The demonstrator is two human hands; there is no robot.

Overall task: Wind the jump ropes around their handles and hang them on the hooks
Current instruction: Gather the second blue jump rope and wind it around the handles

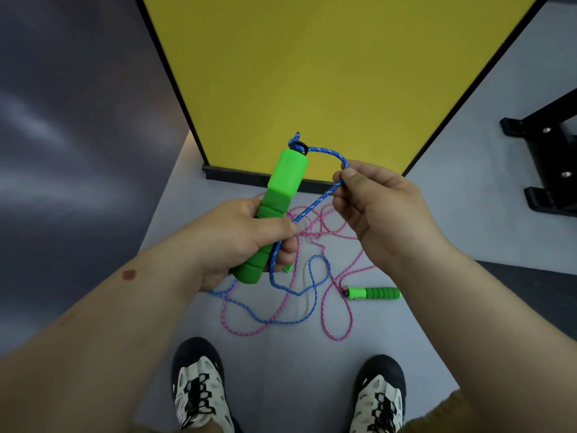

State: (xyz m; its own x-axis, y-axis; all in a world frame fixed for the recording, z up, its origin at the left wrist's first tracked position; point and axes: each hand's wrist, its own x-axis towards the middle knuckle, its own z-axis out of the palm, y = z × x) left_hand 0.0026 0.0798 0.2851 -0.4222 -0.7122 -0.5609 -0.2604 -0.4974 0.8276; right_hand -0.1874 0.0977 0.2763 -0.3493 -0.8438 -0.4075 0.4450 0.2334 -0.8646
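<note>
My left hand grips a green foam handle held upright and tilted right, its top knotted to a blue rope. My right hand pinches that blue rope just below the loop that leaves the handle's top. The rope runs down across the handle, under my left thumb, and trails in loops on the floor. A pink rope lies tangled with it on the floor, joined to a second green handle lying flat. A small piece of another green handle shows below my left hand. No hooks are in view.
A yellow panel with a black frame stands straight ahead on the grey floor. A black metal stand sits at the right. A dark wall is on the left. My two shoes are at the bottom.
</note>
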